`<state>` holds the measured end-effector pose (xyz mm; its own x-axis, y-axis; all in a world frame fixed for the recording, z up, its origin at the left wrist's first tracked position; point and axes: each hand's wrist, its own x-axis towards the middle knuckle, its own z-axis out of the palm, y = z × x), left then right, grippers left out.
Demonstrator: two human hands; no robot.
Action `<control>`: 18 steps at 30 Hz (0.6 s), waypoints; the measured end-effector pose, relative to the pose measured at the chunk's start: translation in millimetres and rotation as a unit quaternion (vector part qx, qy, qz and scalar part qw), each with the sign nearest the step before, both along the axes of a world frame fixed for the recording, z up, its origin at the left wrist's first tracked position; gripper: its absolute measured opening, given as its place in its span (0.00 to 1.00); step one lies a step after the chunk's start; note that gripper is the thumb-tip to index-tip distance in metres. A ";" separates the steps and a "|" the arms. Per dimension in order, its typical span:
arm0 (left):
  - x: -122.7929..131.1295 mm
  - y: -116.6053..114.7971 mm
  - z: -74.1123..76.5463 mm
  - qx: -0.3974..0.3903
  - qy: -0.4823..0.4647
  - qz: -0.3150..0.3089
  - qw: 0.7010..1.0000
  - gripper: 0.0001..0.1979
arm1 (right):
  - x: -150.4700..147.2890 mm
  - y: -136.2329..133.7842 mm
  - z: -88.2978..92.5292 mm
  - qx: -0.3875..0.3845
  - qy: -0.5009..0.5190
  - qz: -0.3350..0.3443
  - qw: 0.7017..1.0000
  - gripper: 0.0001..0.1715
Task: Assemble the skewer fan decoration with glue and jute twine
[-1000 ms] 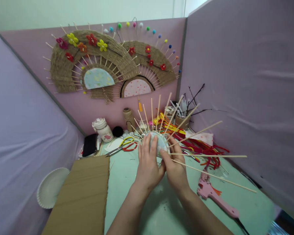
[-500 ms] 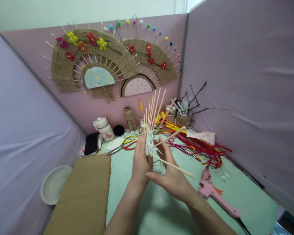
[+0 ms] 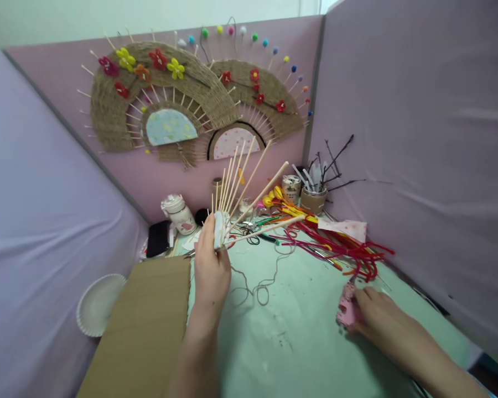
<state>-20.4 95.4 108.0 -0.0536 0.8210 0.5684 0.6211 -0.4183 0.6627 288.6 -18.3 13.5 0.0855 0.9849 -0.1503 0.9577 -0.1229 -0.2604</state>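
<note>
My left hand (image 3: 211, 273) is closed around the base of a small stick fan frame (image 3: 221, 228), raised over the table. Its thin wooden sticks spread upward and to the right from a pale patterned base. Over on the right, my right hand (image 3: 379, 312) grips a pink hot glue gun (image 3: 346, 310); the hand covers much of the gun's handle. A loose thin twine (image 3: 262, 287) curls on the green tabletop between my hands.
Brown cardboard (image 3: 149, 320) and a white scalloped plate (image 3: 99, 304) lie at the left. Scissors, a white bottle (image 3: 178, 214) and a black phone (image 3: 157, 239) stand or lie behind. Red pipe cleaners (image 3: 348, 254) pile up back right, near a twig pot (image 3: 314, 200). Two woven fans (image 3: 108, 121) hang behind.
My right hand has left the fan frame, moved right and closed on the glue gun. My left hand has carried the fan frame a little to the left.
</note>
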 end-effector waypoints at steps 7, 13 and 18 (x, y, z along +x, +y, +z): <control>-2.6 6.3 -5.5 -0.029 -0.009 0.022 0.999 0.27 | 17.6 -7.0 -43.5 0.036 0.067 -0.008 0.997 0.16; -3.1 7.1 -5.9 -0.041 -0.022 0.018 0.999 0.26 | 18.7 -10.3 -40.2 0.042 0.109 -0.016 0.993 0.10; -5.0 9.5 -9.5 -0.036 -0.036 0.014 0.999 0.26 | 33.2 -31.4 -33.2 0.052 0.200 0.026 0.978 0.21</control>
<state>-25.4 104.9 98.5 -0.1145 0.8570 0.5024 0.5819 -0.3520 0.7331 321.9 -49.7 -19.7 -0.0098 0.9981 -0.0607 0.7810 -0.0303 -0.6238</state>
